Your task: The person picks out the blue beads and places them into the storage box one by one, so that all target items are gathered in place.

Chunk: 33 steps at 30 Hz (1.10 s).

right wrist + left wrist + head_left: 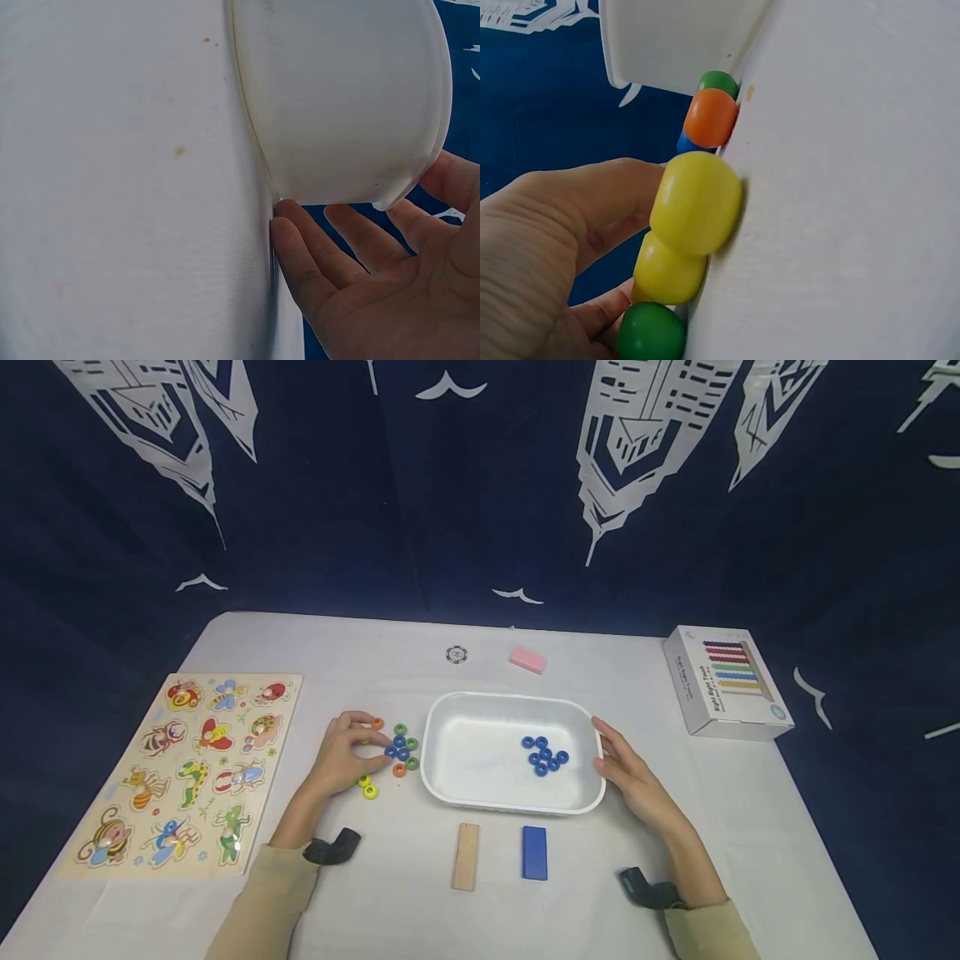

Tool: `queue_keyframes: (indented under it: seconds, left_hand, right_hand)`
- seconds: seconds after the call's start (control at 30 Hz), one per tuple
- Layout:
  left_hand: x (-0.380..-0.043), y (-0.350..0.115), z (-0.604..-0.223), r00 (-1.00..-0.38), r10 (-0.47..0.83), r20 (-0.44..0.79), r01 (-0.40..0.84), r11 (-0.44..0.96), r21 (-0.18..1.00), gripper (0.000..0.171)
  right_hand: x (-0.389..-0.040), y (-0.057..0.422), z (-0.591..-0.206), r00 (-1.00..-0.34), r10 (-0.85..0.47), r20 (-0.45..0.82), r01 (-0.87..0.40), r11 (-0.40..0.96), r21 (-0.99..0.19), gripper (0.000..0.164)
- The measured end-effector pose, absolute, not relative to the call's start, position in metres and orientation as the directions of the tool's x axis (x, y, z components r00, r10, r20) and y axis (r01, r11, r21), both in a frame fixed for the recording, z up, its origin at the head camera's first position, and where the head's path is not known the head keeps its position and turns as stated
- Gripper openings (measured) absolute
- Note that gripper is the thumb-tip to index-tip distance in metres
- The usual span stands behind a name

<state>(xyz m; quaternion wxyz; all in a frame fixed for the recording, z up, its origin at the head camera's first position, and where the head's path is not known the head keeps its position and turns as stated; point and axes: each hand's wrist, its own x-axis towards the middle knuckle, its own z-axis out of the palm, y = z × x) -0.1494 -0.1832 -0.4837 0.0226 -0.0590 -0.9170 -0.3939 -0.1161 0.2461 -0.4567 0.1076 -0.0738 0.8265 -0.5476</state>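
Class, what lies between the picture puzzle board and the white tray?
The head view shows the left hand and loose blue, green, orange and yellow beads between the puzzle board and the white tray.

The tray reads plain white on my feed, the beads inside all blue. Left of it I pick out loose blue beads, green beads, orange beads and yellow beads, then a cream board patterned with multicoloured bugs. On its near side are a blue block and a tan strip; beyond it, a pink block, a black-and-white chip and a navy cloth with white tower shapes. Right of it, I see coloured stripes on a white box.
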Motion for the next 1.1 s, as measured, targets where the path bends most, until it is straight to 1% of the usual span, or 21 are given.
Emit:
queue_keyframes:
  seconds: [0.23,0.37,0.47,0.53,0.6,0.77,0.93,1.1]
  left_hand:
    - [-0.147,-0.183,-0.468,-0.989,0.06,0.135,0.142,0.644,0.752,0.022]
    - [-0.162,-0.186,-0.487,-0.947,0.005,0.321,0.259,0.603,0.755,0.022]
    - [-0.163,-0.173,-0.475,-0.929,-0.008,0.371,0.309,0.536,0.785,0.024]
    - [-0.159,-0.155,-0.453,-0.944,0.019,0.331,0.3,0.474,0.828,0.025]
    - [-0.154,-0.136,-0.429,-0.955,0.074,0.288,0.291,0.437,0.851,0.026]
    - [-0.161,-0.092,-0.424,-0.939,0.218,0.265,0.334,0.409,0.849,0.019]
    - [-0.171,-0.049,-0.429,-0.929,0.311,0.2,0.332,0.461,0.823,0.019]
    - [-0.181,-0.021,-0.439,-0.929,0.365,0.064,0.281,0.583,0.762,0.02]
  right_hand:
    - [-0.116,0.246,-0.457,-0.965,-0.244,-0.098,-0.006,0.395,-0.919,0.054]
    - [-0.116,0.246,-0.456,-0.965,-0.244,-0.098,-0.005,0.39,-0.921,0.054]
    - [-0.116,0.246,-0.456,-0.965,-0.243,-0.1,-0.003,0.389,-0.921,0.054]
    - [-0.116,0.247,-0.456,-0.966,-0.239,-0.099,-0.003,0.393,-0.919,0.054]
    - [-0.116,0.247,-0.457,-0.967,-0.235,-0.099,-0.003,0.399,-0.917,0.054]
    - [-0.116,0.247,-0.459,-0.968,-0.231,-0.099,-0.004,0.406,-0.914,0.053]
    - [-0.116,0.247,-0.459,-0.967,-0.236,-0.096,-0.006,0.397,-0.918,0.053]
    - [-0.116,0.248,-0.458,-0.966,-0.242,-0.092,-0.009,0.388,-0.922,0.054]
